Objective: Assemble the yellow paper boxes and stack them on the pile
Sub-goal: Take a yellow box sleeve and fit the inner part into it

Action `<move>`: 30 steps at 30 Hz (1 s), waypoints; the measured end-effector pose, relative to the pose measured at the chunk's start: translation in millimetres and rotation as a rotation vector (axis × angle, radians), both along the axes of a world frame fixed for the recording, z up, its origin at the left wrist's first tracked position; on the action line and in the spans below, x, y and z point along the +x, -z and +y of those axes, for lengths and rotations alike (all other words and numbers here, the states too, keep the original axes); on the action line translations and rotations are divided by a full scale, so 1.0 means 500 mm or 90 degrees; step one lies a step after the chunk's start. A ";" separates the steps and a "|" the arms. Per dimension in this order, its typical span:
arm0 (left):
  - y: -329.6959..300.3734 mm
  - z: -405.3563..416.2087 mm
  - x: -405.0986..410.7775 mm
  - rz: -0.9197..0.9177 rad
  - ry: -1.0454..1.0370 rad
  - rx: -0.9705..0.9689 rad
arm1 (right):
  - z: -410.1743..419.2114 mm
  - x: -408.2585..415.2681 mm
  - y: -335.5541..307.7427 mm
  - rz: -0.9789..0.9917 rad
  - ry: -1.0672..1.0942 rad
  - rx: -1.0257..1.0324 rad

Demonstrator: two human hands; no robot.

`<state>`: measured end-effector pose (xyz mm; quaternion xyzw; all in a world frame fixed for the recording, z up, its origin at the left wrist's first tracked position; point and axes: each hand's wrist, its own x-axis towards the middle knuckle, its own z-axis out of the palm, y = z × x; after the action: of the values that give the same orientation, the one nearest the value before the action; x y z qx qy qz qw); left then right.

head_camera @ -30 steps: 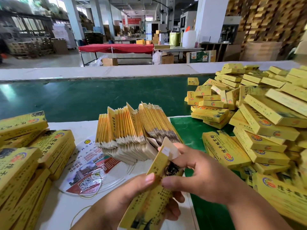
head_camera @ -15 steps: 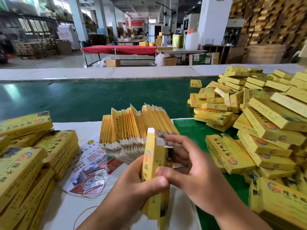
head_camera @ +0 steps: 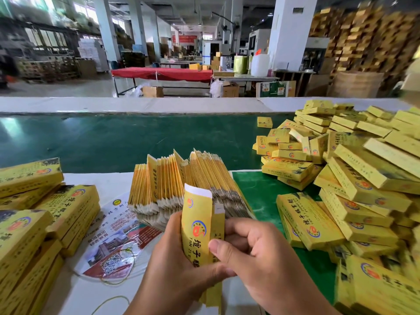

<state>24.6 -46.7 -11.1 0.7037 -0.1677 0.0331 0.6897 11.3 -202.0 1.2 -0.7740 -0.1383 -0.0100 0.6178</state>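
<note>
a big factory floor is stretching out behind a green belt, with a white tabletop lying in front of it. on the right, a large pile of finished boxes is spreading over the green mat and belt, so a good share of the work is looking done. plenty is remaining though: a thick bundle of flat boxes is standing on edge in the middle of the table, and more yellow stock is sitting stacked on the left. the box in hand is being held upright just in front of the bundle, its top flap standing open and white inside, so it is probably being squared up and not yet closed or stacked. the left hand is wrapping around the box's lower left side from behind, gripping it. the right hand is pinching the box from the right, thumb pressing on the printed front and fingers curling round the far edge.
</note>
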 end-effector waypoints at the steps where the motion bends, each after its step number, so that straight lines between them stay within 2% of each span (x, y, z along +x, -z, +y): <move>1: 0.001 -0.001 0.000 -0.006 -0.023 0.005 | 0.001 -0.001 0.001 -0.010 0.016 0.001; 5: -0.001 0.003 0.003 0.016 -0.079 0.022 | -0.002 0.000 -0.001 -0.083 0.101 -0.048; 10: -0.003 0.010 0.005 0.094 -0.111 0.000 | -0.005 0.008 0.005 -0.100 0.132 -0.033; 15: -0.006 -0.001 -0.003 0.066 -0.203 -0.016 | 0.019 0.012 0.024 -0.203 0.246 -0.110; 22: -0.012 -0.007 -0.010 0.067 -0.232 -0.043 | 0.032 0.015 0.021 -0.263 0.274 -0.146; 26: 0.000 -0.007 -0.005 0.055 -0.227 -0.017 | 0.033 0.017 0.027 -0.293 0.293 -0.136; 30: 0.017 -0.014 -0.005 0.037 -0.208 0.072 | 0.013 0.025 0.030 -0.327 0.325 -0.111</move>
<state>22.3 -53.7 -19.8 0.7597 -0.0327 0.1148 0.6392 24.0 -195.5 -14.0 -0.8056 -0.0917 -0.3458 0.4722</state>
